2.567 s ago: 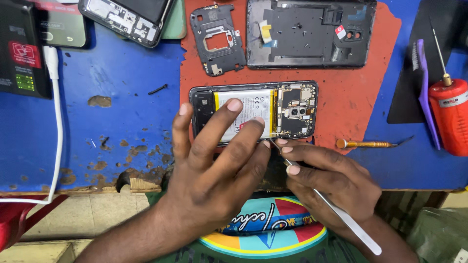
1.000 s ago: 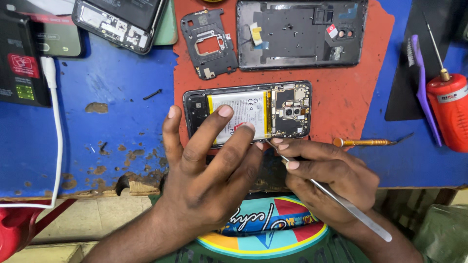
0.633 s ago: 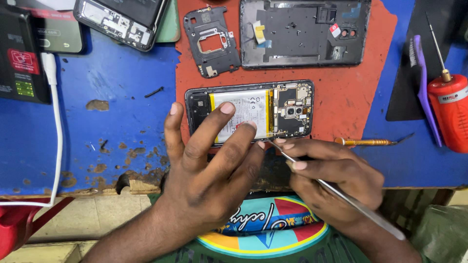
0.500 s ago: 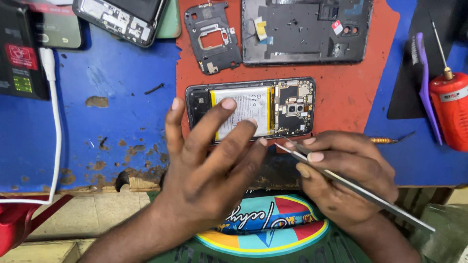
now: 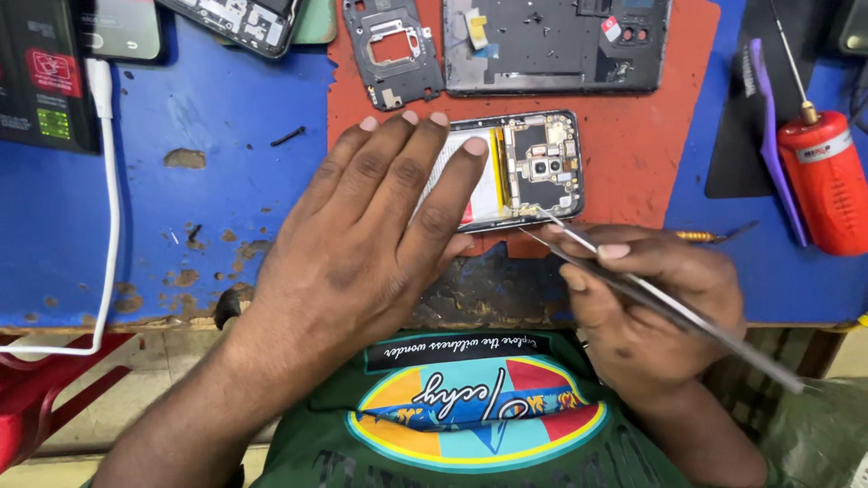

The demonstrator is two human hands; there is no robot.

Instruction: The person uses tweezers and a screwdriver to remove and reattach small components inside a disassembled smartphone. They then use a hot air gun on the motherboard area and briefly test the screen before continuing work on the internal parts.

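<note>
The left hand (image 5: 362,244) has moved further over the opened black phone with bare circuit board (image 5: 541,170), its fingers now flat and close together, covering most of the battery. The phone lies on the red mat (image 5: 624,154). The right hand (image 5: 646,303) pinches thin metal tweezers (image 5: 633,285), whose tips now touch the phone's lower edge.

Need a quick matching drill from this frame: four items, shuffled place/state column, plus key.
1. opened phone
2. tweezers
3. red bottle
4. white cable

A. lies down the left of the blue bench
B. held in the right hand
C. pinned flat under the left hand
D. right edge of the bench

Pairs: 1-C, 2-B, 3-D, 4-A
</note>
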